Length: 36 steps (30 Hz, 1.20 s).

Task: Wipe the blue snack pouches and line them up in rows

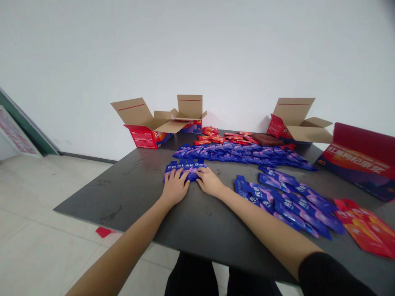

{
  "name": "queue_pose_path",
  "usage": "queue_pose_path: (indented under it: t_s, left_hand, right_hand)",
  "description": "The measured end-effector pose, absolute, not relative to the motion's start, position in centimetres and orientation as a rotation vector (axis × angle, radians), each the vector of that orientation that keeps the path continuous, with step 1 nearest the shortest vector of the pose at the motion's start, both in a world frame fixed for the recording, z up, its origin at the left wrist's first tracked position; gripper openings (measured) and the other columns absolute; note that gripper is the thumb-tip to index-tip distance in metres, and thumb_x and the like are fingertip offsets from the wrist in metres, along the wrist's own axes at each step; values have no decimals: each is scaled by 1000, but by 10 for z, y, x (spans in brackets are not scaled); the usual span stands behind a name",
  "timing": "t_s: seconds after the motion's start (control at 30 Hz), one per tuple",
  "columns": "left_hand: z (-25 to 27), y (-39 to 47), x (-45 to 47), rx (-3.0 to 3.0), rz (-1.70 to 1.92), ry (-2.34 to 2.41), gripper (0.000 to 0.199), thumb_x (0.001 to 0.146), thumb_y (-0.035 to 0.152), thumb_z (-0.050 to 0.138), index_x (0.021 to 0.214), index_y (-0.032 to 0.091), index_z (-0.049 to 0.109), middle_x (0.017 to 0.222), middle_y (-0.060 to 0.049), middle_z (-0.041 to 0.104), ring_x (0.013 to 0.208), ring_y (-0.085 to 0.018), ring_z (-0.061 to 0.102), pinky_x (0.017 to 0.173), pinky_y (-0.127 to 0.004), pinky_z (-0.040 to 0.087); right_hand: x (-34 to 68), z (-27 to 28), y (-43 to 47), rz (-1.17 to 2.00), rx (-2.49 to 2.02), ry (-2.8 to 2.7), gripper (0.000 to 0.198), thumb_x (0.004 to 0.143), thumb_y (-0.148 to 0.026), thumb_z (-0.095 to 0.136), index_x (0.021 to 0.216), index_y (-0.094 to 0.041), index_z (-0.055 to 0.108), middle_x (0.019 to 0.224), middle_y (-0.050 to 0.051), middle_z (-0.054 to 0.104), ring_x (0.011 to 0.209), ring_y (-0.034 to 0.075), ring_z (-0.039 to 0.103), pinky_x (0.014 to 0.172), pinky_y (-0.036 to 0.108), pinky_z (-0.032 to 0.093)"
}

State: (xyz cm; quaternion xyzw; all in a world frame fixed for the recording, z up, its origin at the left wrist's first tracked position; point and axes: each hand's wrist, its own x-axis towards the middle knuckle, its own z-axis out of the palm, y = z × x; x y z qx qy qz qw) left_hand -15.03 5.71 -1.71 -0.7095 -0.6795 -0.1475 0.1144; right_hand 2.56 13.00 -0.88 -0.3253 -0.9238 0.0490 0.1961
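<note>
A short row of overlapping blue pouches point(189, 165) with white lettering lies flat on the dark table point(129, 185). My left hand point(175, 187) rests over the lower left part of this row, its fingers spread across the pouches. At the row's right end is my right hand point(211, 182), fingertips touching the last pouch and the thumb held apart below them. Both hands cover the lower edges of the row. To the right of my right hand, more blue pouches point(286, 201) lie in overlapping rows.
Behind my hands spreads a wide pile of blue pouches point(243, 153), with red sachets point(210, 137) and a brown item point(268, 139) beyond. Open cartons point(143, 137) stand at the back left and back right point(277, 126). A printed carton point(361, 160) and red pouches point(367, 228) are at right.
</note>
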Motion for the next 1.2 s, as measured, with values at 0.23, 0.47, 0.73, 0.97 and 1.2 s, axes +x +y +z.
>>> queue_pose_path:
  t_s: [0.23, 0.47, 0.73, 0.97, 1.2]
  left_hand:
    - [-11, 56, -142, -2010, -473, -1990, 43, 88, 30, 45, 129, 16, 50, 140, -18, 41, 132, -36, 33, 106, -55, 25]
    - [11, 49, -95, -2281, -750, -1705, 31, 86, 19, 45, 116, 18, 53, 134, -15, 42, 126, -29, 40, 102, -46, 36]
    - [25, 56, -14, -2837, -870, -1427, 39, 84, 16, 49, 121, 25, 51, 127, -7, 48, 120, -22, 47, 99, -38, 40]
    - [32, 66, 29, -2816, -325, -1264, 43, 87, 34, 55, 129, 31, 49, 125, -4, 56, 111, -24, 52, 90, -40, 42]
    - [30, 80, 43, -2766, -210, -1249, 31, 84, 32, 57, 112, 21, 61, 104, -9, 66, 99, -27, 59, 84, -40, 43]
  right_hand:
    - [32, 10, 123, 260, -896, -2618, 42, 81, -20, 55, 122, -12, 59, 128, 14, 54, 117, 23, 48, 102, 34, 35]
    - [159, 55, 77, 50, -1187, -2398, 34, 82, -22, 51, 114, -18, 59, 115, 10, 58, 106, 23, 53, 94, 35, 41]
    - [275, 16, 52, -12, -1622, -2472, 37, 86, -33, 48, 115, -16, 64, 115, 13, 62, 93, 24, 63, 84, 34, 46]
    - [261, 8, 64, 27, -1400, -2452, 30, 84, -28, 52, 106, -16, 68, 112, 11, 66, 102, 24, 60, 90, 33, 46]
    - [242, 6, 68, 116, -1264, -2422, 31, 86, -22, 49, 111, -17, 66, 108, 9, 68, 100, 21, 61, 90, 32, 46]
